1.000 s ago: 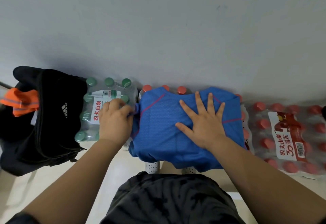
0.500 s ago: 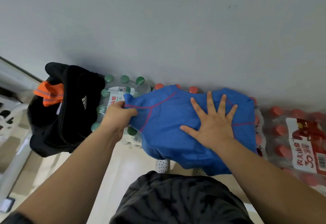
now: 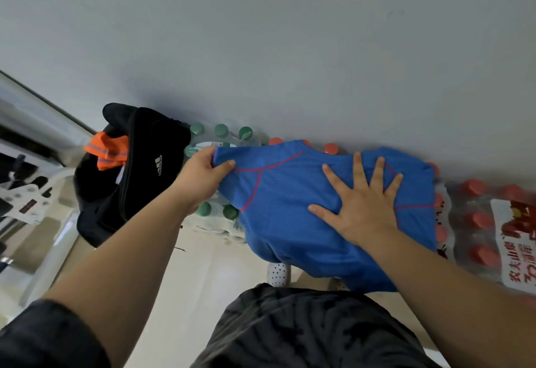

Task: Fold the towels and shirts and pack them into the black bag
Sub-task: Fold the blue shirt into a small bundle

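Outward came the sleeve [image 3: 232, 158], pinched in your left hand [image 3: 200, 179] — your flat right hand [image 3: 365, 211] pinned the blue shirt [image 3: 290, 219]; folding it taut looked wisest.

**Light:** soft, even, rather dim, with a cool grey cast. You cannot tell the source.

**Shadows:** a broad, soft-edged shadow lies on the wall [image 3: 261, 48] just above the bag [image 3: 139, 182] and bottles [image 3: 222, 131]. There is faint shade beside your right hand [image 3: 359, 211] on the shirt [image 3: 284, 208].

**Exposure:** the bag's black swallows its folds, and only the white logo reads.

**Glare:** mild sheen on the wrap [image 3: 464, 251] at right, and pale reflections on the floor [image 3: 200, 274] toward the left.

**Focus:** the shirt mesh is crisp. The left edge is smeared.

**Distortion:** your forearms swell toward the lower corners, and straight lines at the left edge lean.
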`<control>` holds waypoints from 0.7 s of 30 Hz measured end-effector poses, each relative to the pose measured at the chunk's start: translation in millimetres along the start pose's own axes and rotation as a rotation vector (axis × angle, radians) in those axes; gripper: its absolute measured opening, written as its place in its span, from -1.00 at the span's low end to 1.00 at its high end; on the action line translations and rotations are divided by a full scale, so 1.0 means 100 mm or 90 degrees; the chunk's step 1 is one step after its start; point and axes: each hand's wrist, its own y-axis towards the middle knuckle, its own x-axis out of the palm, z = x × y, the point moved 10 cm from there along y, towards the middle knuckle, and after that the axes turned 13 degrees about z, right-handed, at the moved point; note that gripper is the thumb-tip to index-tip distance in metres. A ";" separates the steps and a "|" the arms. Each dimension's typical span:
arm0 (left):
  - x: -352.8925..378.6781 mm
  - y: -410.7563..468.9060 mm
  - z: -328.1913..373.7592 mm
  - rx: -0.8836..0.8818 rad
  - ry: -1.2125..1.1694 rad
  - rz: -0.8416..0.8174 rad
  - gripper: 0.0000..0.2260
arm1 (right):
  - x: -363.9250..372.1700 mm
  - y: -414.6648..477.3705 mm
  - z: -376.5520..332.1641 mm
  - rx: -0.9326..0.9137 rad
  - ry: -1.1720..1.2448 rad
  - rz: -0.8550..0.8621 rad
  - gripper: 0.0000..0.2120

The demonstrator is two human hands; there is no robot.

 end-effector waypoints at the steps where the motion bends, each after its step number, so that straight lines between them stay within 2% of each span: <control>1: 0.02 -0.02 0.02 -0.008 0.007 -0.017 -0.80 | 0.00 0.00 0.00 0.000 0.001 0.001 -0.11; 4: 0.04 -0.06 0.01 -0.064 0.025 -0.049 -0.64 | 0.01 0.01 0.00 0.000 -0.002 -0.002 -0.11; 8: -0.04 -0.03 0.01 -0.008 0.144 -0.039 -0.78 | 0.00 0.00 0.00 -0.002 -0.001 -0.002 -0.10; 14: -0.09 -0.05 0.12 0.023 -0.011 -0.017 -0.85 | 0.00 0.00 0.00 -0.003 -0.007 -0.005 -0.10; 21: -0.16 -0.05 0.06 0.019 -0.012 0.015 -0.80 | 0.01 0.00 0.00 -0.002 -0.008 -0.010 -0.10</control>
